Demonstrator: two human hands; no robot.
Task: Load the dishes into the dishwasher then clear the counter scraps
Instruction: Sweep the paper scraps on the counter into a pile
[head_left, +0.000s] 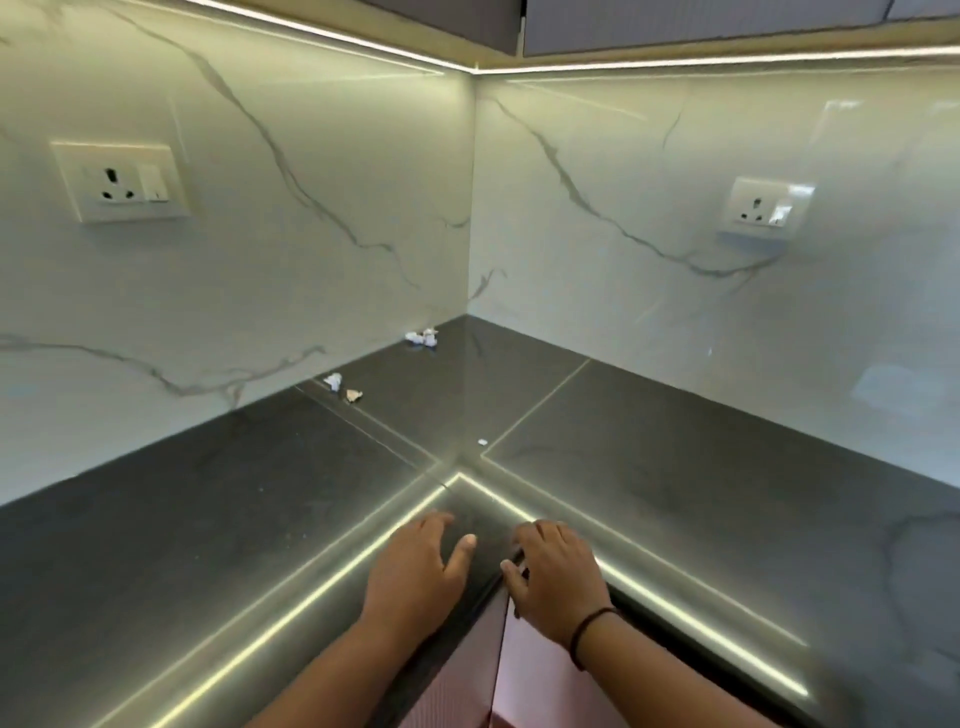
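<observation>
Head view: both my left hand (423, 564) and right hand (553, 577) rest empty, fingers loose — scraps (422, 338) on the surface (208, 519) need reaching next.

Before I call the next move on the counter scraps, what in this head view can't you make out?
- Dishwasher and dishes: outside the head view, so loading can't be confirmed.
- Scraps near the corner, the pair by the left wall, white speck: too small to identify.
- Right hand: fingertips curl over the counter edge, hidden.
- Left hand: its back hides the palm, so contact is unclear.
</observation>
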